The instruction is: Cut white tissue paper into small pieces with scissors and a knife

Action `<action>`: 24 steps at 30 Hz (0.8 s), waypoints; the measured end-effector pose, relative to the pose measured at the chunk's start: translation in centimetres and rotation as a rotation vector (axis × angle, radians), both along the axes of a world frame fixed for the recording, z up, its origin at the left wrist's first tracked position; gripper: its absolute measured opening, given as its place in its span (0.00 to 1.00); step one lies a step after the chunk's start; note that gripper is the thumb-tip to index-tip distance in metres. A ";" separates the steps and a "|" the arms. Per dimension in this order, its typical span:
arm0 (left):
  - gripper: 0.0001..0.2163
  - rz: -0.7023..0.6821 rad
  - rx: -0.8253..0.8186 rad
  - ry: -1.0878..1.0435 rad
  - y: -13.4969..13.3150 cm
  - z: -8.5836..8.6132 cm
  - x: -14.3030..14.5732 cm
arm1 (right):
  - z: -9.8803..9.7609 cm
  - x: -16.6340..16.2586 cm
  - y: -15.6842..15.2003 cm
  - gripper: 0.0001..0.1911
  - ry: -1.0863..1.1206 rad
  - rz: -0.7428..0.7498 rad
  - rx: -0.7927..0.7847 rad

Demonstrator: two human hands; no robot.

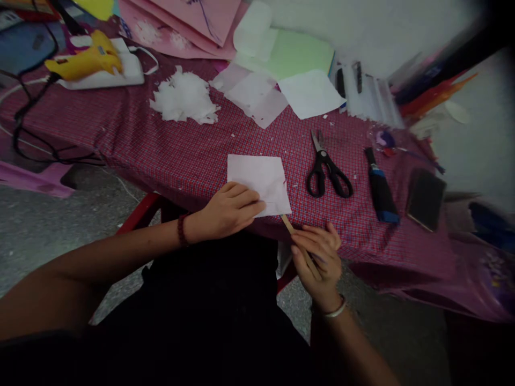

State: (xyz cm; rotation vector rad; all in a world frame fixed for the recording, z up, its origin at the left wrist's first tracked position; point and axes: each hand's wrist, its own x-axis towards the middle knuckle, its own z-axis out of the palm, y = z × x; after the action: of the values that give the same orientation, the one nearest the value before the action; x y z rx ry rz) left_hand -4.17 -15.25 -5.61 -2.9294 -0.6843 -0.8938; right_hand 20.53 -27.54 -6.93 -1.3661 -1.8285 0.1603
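Near the table's front edge lies a small, roughly square piece of white paper. My left hand rests over its lower left part, fingers held together and gripping it; the fingertips' underside is hidden. A thin light-brown wooden stick is held in my right hand, between thumb and fingers. The stick's upper end meets the lower right corner of the paper. To the right of the paper, black-handled scissors lie with their blades slightly apart, touched by neither hand.
A heap of white paper scraps sits behind the paper. At the back left are a yellow glue gun and dark cables. White sheets and a green sheet lie further back. A folded umbrella and a phone are at right.
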 end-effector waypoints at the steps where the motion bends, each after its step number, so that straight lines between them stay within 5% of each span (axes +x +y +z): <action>1: 0.10 0.011 -0.004 -0.001 0.0 -0.1 -0.1 | -0.1 -0.1 -0.1 0.15 0.007 -0.007 0.007; 24: 0.11 -0.033 0.040 0.001 0.1 -1.3 -0.3 | -0.5 -0.2 -0.5 0.12 0.099 -0.026 0.023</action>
State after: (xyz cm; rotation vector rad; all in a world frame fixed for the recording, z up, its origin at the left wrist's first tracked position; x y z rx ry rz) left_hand -4.46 -15.11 -6.88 -2.9141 -0.6119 -0.8971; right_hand 20.35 -28.04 -7.45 -1.3417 -1.7251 0.1892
